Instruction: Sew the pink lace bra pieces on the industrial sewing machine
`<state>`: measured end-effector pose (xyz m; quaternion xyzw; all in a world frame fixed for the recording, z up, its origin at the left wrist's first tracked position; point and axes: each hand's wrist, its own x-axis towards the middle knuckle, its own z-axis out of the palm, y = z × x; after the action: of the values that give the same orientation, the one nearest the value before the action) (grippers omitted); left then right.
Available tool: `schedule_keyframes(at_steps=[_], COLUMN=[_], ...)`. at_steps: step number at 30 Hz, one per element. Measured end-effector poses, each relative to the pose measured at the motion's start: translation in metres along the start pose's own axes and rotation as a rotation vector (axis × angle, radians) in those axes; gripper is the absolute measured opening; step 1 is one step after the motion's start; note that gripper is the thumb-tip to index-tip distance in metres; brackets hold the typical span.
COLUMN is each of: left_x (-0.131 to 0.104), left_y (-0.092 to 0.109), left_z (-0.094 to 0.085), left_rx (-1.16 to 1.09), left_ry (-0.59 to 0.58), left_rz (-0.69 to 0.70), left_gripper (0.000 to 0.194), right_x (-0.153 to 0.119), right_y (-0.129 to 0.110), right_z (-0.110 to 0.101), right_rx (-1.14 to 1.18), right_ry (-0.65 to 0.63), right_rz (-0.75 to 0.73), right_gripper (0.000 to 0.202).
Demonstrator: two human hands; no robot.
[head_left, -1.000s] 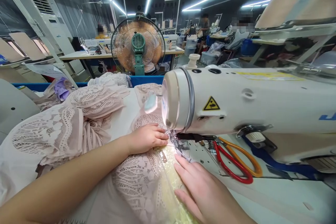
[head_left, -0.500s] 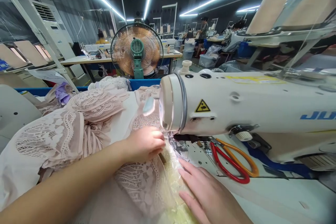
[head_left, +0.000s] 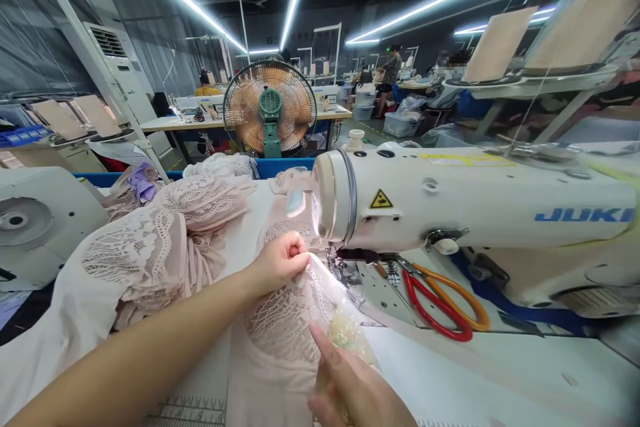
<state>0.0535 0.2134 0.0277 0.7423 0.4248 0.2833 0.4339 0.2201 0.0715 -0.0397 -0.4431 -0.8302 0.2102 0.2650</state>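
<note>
Beige lace fabric [head_left: 287, 327] lies in front of the sewing machine [head_left: 380, 193], one edge running up toward the needle area. My left hand [head_left: 280, 261] is closed in a pinch on that upper edge, just left of the presser foot, which is partly hidden by the machine head. Lower down, my right hand [head_left: 355, 383] grips the lower part of the fabric, its index finger stretched along the lace and the other fingers curled. A pale yellow, shiny translucent piece [head_left: 350, 333] shows beside the right hand.
Red-and-orange-handled scissors [head_left: 445, 300] lie under the machine arm. A heap of beige lace pieces [head_left: 165, 233] spreads to the left, near another white machine part [head_left: 45, 227]. A ruler strip [head_left: 187, 410] marks the near table. Beyond stands a large fan [head_left: 270, 107].
My left hand has lifted slightly and pinches the fabric edge. My right hand has drawn back from lying flat and curled. The lace now shows where the yellow strip was, and the view has shifted.
</note>
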Motion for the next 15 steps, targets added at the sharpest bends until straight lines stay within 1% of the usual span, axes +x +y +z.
schedule_keyframes(at_steps=[2, 3, 4, 5, 7, 9, 10, 11, 13, 15], left_x=[-0.003, -0.005, -0.009, -0.012, -0.021, -0.03, -0.033, -0.036, -0.038, -0.036], left_y=[-0.005, -0.007, -0.008, -0.008, -0.006, -0.001, 0.002, 0.005, 0.011, 0.017], left_z=[0.003, 0.004, 0.004, 0.005, 0.009, 0.016, 0.02, 0.025, 0.033, 0.038], left_rx=[0.127, 0.183, 0.212, 0.273, 0.487, 0.744, 0.866, 0.96, 1.086, 1.154], left_ry=[0.12, 0.156, 0.175, 0.159, 0.063, -0.078, -0.147, -0.2, -0.268, -0.297], left_rz=[0.007, 0.019, 0.033, 0.047, 0.068, 0.055, 0.037, 0.017, -0.018, -0.044], left_gripper=[0.009, 0.007, 0.005, 0.006, 0.015, 0.022, 0.026, 0.03, 0.042, 0.054], right_x=[0.009, 0.012, 0.016, 0.019, 0.022, 0.023, 0.022, 0.022, 0.019, 0.018], right_y=[-0.005, -0.006, -0.007, -0.007, -0.005, -0.001, 0.002, 0.005, 0.011, 0.017], right_z=[-0.002, -0.006, -0.01, -0.016, -0.028, -0.037, -0.04, -0.041, -0.041, -0.039], right_rx=[0.028, 0.03, 0.031, 0.031, 0.024, -0.009, -0.036, -0.06, -0.072, -0.08], right_ry=[0.015, 0.03, 0.047, 0.063, 0.072, 0.041, 0.015, -0.006, -0.013, 0.009], right_rz=[0.073, 0.122, 0.178, 0.234, 0.342, 0.418, 0.432, 0.43, 0.397, 0.359], right_gripper=[0.039, 0.029, 0.025, 0.026, 0.031, 0.031, 0.031, 0.031, 0.031, 0.036])
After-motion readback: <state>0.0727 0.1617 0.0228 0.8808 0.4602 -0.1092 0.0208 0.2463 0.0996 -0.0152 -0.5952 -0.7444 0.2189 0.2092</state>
